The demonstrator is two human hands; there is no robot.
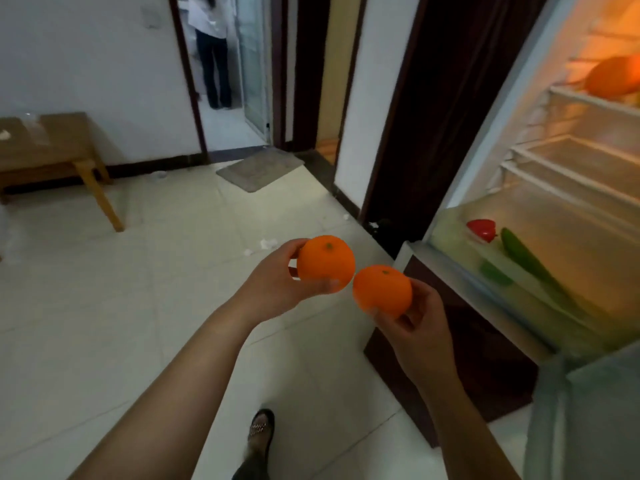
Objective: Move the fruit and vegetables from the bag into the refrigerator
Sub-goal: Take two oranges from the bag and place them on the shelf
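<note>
My left hand (pixel 273 282) holds one orange (pixel 325 263) in front of me, above the tiled floor. My right hand (pixel 415 327) holds a second orange (pixel 382 289), just right of and below the first; the two fruits almost touch. The refrigerator (pixel 485 140) stands open at the right. Its bottom shelf holds a red pepper (pixel 482 229) and a green cucumber (pixel 523 258). An orange fruit (pixel 613 79) lies on an upper shelf. The bag is out of view.
A wooden table (pixel 59 147) stands at the left wall. A grey mat (pixel 259 168) lies before a doorway where a person (pixel 211 46) stands. A dark cabinet (pixel 467 358) sits below the refrigerator's opening. My foot (pixel 259 431) is on the floor.
</note>
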